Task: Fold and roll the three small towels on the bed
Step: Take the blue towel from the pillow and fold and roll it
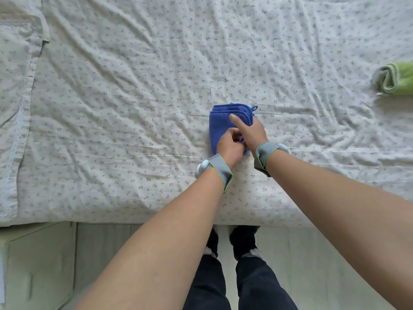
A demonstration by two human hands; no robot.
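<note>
Blue towel (220,124) under both hands' grip, bed (134,108).

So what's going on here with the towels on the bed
A person stands at the bed, working a folded blue towel with both bare hands. The left hand grips its near end, apparently starting the roll, while the right hand presses flat on its top. A green towel, already rolled, lies far off to the right. No third towel is in view.
</note>
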